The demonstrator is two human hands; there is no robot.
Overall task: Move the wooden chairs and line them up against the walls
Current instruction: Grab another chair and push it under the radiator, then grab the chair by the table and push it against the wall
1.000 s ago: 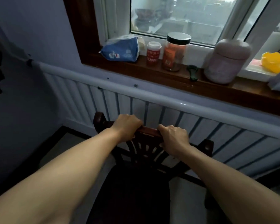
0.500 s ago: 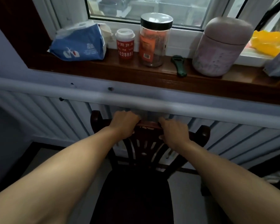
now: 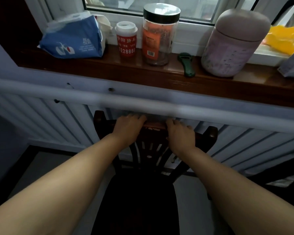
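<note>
A dark wooden chair (image 3: 139, 197) stands in front of me, its carved backrest facing the white panelled wall (image 3: 41, 119) under the window. My left hand (image 3: 128, 128) and my right hand (image 3: 180, 135) are both shut on the backrest's top rail, side by side near its middle. The top rail sits just under the white wall ledge (image 3: 210, 114), very close to the panelling. The chair's legs are hidden below the seat.
The wooden windowsill (image 3: 143, 73) above holds a blue tissue pack (image 3: 73, 39), a red cup (image 3: 126, 41), a clear jar (image 3: 158, 34), a green opener (image 3: 187, 65) and a pink canister (image 3: 234, 44). Grey floor (image 3: 37, 168) shows to the chair's left.
The chair and both hands have moved forward toward the panelled wall, and my view has come closer to the windowsill. Both hands have kept their hold on the top rail.
</note>
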